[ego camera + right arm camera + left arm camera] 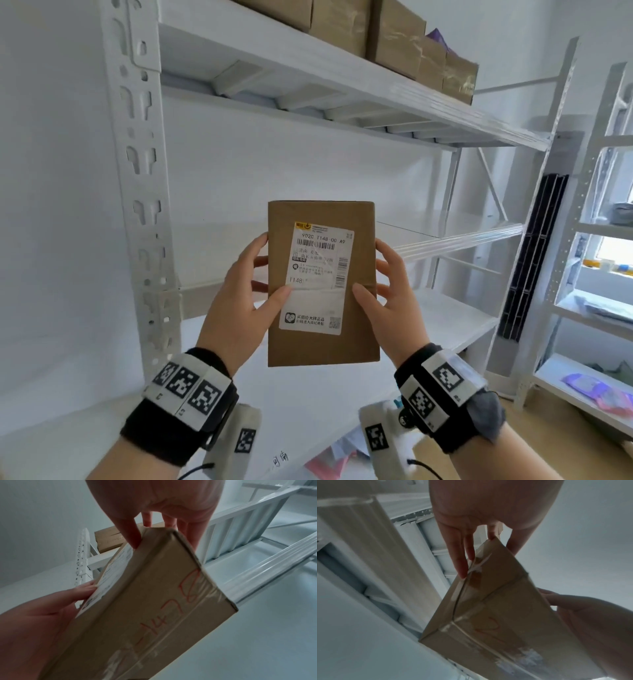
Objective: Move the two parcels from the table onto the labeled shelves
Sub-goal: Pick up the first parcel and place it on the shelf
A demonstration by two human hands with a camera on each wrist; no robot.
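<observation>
Both hands on the parcel (322, 284): left hand (239, 301) and right hand (394, 294) pinch its side edges, label up, held clear in front of the white shelves (428, 301), roughly middle-shelf height I think.

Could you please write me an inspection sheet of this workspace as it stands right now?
Surface: white table under the hands, with pink and white packets at its near edge.
Job's things: brown parcel held up before the white shelf rack, shipping label facing the camera; red handwriting on its side. A second parcel: nothing seen.
Clutter: cardboard boxes on the top shelf; purple packets on a second rack to the right.
Grippers: left hand and right hand hold the parcel by opposite edges, thumbs on its front.
Cables: thin black leads at the wrist cameras.
Surroundings: white wall, window at far right.
</observation>
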